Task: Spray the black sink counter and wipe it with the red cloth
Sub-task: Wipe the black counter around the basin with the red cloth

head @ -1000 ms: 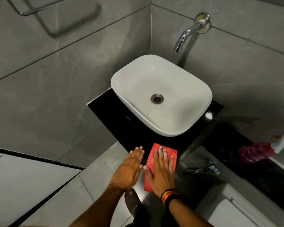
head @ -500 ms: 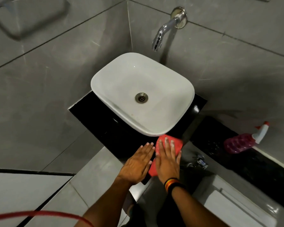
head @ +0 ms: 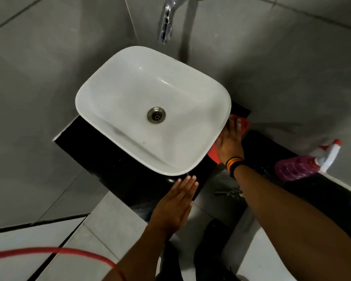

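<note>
Right hand (head: 230, 141) has its fingers spread flat, pressing the red cloth (head: 244, 123) onto the black tabletop (head: 118, 169) beside the basin (head: 152, 106). Left hand (head: 175, 207) rests flat, fingers together, holding nothing. Cloth looks soft and floppy, so palm pressure probably beats pinching it.

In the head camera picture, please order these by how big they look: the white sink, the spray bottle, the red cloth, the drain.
Largest to smallest as they appear:
1. white sink
2. spray bottle
3. red cloth, unsure, because the right hand and the sink hide most of it
4. drain
</note>
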`<act>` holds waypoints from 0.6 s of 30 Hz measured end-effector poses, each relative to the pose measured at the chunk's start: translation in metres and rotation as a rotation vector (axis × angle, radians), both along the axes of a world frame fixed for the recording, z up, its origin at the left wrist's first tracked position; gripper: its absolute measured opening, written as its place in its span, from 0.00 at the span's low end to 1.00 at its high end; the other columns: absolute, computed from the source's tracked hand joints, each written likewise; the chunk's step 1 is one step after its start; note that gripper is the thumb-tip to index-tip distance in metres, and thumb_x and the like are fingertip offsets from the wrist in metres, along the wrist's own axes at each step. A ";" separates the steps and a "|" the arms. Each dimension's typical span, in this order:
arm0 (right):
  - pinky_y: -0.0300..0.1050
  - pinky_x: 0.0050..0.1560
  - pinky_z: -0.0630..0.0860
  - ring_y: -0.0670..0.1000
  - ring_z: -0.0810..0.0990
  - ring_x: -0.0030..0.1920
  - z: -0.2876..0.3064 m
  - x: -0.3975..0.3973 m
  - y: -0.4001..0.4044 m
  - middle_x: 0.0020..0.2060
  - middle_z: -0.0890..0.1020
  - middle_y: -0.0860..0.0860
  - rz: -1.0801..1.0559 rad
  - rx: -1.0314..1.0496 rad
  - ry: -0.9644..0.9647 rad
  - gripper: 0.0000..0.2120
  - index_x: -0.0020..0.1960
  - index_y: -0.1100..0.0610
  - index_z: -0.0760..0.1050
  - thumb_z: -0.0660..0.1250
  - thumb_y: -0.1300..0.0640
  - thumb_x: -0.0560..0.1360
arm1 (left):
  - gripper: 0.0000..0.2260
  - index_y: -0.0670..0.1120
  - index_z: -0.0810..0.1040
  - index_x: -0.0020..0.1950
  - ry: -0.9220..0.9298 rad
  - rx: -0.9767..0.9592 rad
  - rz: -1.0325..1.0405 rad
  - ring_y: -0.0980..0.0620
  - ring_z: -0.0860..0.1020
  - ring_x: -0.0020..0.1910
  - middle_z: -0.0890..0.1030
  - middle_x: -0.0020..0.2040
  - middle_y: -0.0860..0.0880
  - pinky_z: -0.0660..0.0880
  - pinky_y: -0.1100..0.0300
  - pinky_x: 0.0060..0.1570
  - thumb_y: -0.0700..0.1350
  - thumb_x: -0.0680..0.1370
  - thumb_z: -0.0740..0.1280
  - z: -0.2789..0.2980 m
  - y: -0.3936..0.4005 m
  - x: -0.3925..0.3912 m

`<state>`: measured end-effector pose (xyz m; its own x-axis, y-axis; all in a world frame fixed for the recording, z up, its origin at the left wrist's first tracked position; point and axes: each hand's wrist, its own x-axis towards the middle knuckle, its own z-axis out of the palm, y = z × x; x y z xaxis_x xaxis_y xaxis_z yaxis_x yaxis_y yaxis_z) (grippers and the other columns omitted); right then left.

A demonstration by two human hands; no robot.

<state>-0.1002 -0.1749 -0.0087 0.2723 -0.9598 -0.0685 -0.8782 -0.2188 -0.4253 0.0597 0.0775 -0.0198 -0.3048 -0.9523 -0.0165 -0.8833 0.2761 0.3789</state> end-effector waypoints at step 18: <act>0.66 0.79 0.55 0.69 0.62 0.78 0.011 -0.056 0.007 0.76 0.67 0.69 -0.303 -0.179 -0.069 0.28 0.76 0.70 0.65 0.63 0.64 0.77 | 0.25 0.42 0.65 0.81 -0.029 0.028 0.061 0.50 0.58 0.83 0.63 0.83 0.47 0.58 0.50 0.78 0.47 0.84 0.55 0.015 -0.004 -0.003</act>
